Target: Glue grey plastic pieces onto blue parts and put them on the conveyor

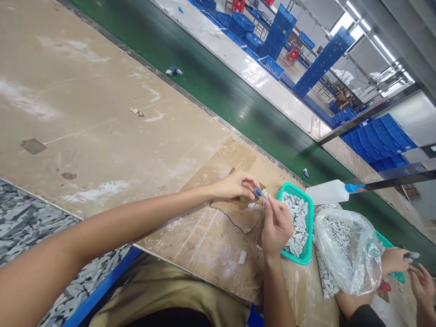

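Over a piece of torn cardboard [238, 222], my left hand [236, 185] pinches a small dark blue-grey plastic piece [256, 193]. My right hand [277, 222] grips a small light grey plastic piece [265, 195] between thumb and fingers. The two pieces meet or nearly meet; whether they are joined I cannot tell. Just right of my right hand stands a green basket [310, 227] filled with light grey plastic pieces [295, 218].
A white squeeze bottle [327, 192] with a blue tip lies behind the basket. Beside it sits a clear plastic bag [364, 250] of grey pieces. A co-worker's hands [422, 284] are at far right. Beyond the worktable runs a green conveyor belt [218, 100] carrying small parts [174, 70].
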`<control>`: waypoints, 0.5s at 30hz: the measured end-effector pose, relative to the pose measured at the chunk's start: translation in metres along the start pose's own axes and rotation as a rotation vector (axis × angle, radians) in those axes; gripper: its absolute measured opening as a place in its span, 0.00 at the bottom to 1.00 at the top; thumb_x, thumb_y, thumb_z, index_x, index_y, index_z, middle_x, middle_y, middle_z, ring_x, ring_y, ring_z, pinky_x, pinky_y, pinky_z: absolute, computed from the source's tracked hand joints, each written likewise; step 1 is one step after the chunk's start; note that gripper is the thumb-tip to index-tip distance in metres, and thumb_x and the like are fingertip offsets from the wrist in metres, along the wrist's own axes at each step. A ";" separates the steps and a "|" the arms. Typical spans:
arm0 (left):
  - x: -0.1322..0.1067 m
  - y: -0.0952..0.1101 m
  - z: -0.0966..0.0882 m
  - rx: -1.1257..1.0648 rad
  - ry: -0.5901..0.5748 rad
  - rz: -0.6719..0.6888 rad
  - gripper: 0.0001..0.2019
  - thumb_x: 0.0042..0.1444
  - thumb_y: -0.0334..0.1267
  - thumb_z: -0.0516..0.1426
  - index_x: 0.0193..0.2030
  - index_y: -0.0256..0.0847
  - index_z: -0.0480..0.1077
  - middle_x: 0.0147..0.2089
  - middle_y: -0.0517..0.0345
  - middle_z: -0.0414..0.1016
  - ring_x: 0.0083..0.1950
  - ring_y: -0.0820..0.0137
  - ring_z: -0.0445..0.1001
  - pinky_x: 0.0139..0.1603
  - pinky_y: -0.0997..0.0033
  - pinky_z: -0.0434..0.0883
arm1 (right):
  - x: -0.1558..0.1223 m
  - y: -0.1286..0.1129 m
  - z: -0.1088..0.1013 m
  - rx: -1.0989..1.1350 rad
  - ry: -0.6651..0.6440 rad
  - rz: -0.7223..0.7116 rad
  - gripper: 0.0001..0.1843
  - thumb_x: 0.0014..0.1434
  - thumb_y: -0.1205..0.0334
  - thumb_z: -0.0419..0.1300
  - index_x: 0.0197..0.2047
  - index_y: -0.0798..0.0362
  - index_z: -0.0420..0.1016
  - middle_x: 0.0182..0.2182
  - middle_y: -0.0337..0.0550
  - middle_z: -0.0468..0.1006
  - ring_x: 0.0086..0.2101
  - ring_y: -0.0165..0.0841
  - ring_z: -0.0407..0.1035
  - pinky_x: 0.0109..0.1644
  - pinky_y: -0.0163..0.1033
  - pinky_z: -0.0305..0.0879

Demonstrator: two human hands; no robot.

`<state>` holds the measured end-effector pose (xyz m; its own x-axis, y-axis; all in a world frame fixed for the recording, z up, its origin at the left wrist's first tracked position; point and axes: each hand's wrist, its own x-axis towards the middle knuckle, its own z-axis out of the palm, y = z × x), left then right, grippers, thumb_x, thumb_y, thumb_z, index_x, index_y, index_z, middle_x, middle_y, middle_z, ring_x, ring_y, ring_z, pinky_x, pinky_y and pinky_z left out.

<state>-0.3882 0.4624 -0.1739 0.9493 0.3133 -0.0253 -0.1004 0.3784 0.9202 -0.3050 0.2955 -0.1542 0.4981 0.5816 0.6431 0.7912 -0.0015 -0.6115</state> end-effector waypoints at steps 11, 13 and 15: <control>-0.009 0.002 0.016 0.081 0.085 0.057 0.10 0.41 0.28 0.66 0.33 0.33 0.75 0.30 0.52 0.78 0.28 0.73 0.74 0.30 0.78 0.71 | 0.001 0.001 -0.002 -0.040 -0.114 0.012 0.17 0.64 0.67 0.55 0.51 0.46 0.80 0.36 0.44 0.79 0.35 0.32 0.74 0.39 0.39 0.71; -0.009 0.002 0.020 0.095 0.131 0.053 0.09 0.42 0.28 0.66 0.33 0.33 0.75 0.29 0.53 0.78 0.28 0.73 0.74 0.29 0.78 0.70 | 0.000 0.002 -0.002 -0.058 -0.102 -0.015 0.20 0.63 0.70 0.52 0.51 0.45 0.80 0.35 0.44 0.79 0.34 0.32 0.73 0.39 0.39 0.71; -0.009 0.002 0.023 0.098 0.174 0.039 0.09 0.42 0.27 0.65 0.33 0.34 0.75 0.29 0.53 0.77 0.29 0.72 0.74 0.29 0.78 0.70 | -0.002 0.003 0.000 -0.075 -0.090 -0.032 0.23 0.62 0.73 0.51 0.51 0.44 0.79 0.33 0.42 0.78 0.33 0.31 0.72 0.38 0.38 0.70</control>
<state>-0.3905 0.4404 -0.1634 0.8785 0.4753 -0.0488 -0.0981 0.2793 0.9552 -0.3037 0.2943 -0.1567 0.4407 0.6532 0.6157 0.8324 -0.0407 -0.5526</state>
